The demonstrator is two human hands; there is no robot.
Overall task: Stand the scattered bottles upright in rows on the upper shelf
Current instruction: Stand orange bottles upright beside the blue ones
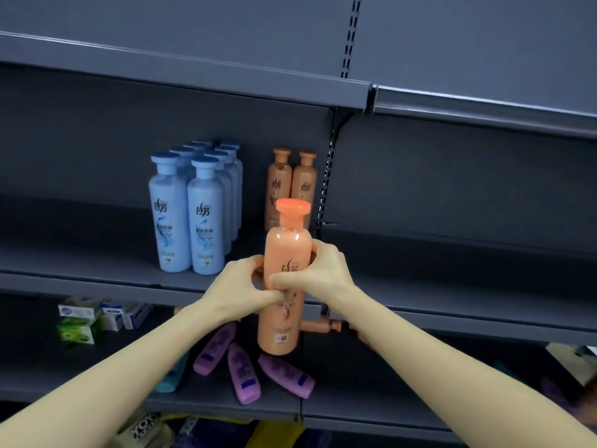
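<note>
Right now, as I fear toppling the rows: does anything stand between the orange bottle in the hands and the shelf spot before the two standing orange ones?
Nothing visible does. The held orange bottle hides part of the shelf before the two orange bottles; what shows is bare. The blue bottles stand off to the left.

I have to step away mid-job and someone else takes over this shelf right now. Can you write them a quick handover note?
Hands: left hand and right hand share a grip on one orange bottle, round its middle. It is upright in front of the upper shelf edge and not set down.
Done: blue bottles stand in two rows on the upper shelf. Two orange bottles stand side by side at the back.
Left: place the held bottle by the orange pair. Three purple bottles, another orange bottle and what looks like a teal bottle lie on the lower shelf.
</note>
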